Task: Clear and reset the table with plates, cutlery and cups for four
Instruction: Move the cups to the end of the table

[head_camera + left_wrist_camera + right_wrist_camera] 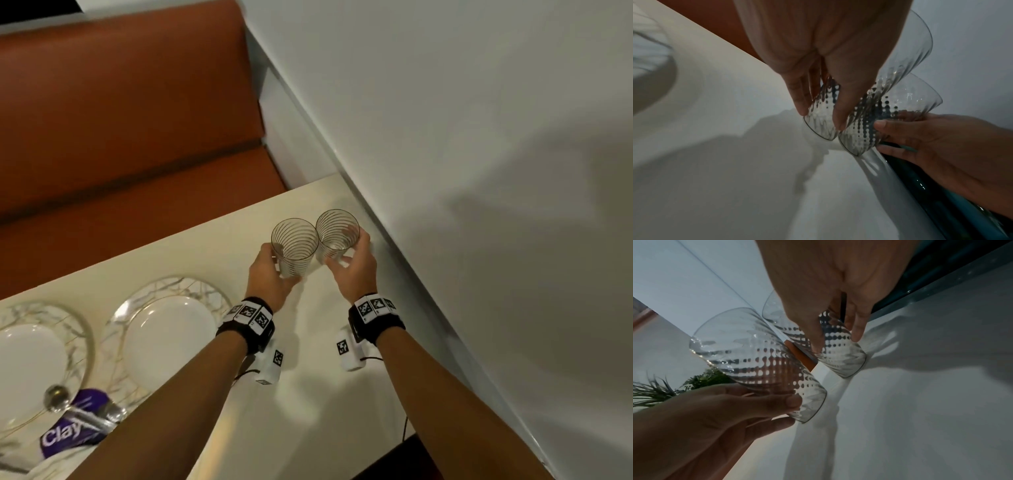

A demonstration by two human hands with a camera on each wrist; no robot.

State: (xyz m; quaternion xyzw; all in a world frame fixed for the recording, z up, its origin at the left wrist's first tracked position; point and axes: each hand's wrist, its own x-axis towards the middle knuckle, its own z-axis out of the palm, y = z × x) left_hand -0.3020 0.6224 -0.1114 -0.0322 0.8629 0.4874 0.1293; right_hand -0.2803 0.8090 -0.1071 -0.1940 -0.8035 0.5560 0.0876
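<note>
Two clear ribbed glasses stand side by side, rims touching, over the far right corner of the cream table (308, 394). My left hand (274, 270) grips the left glass (294, 246) round its lower half; in the left wrist view its fingers (799, 97) curl onto that glass (822, 120). My right hand (352, 260) grips the right glass (337, 236), seen close in the right wrist view with fingers (857, 331) on the glass (840, 356). Both glasses are tilted, bases just over the tabletop; I cannot tell whether they touch it.
Two white plates on marble-patterned chargers (168, 332) (27, 363) lie at the left. A spoon (56, 397) and a purple packet (72, 428) rest on the nearer-left plate. An orange bench (120, 137) runs behind the table; a white wall (445, 137) borders its right edge.
</note>
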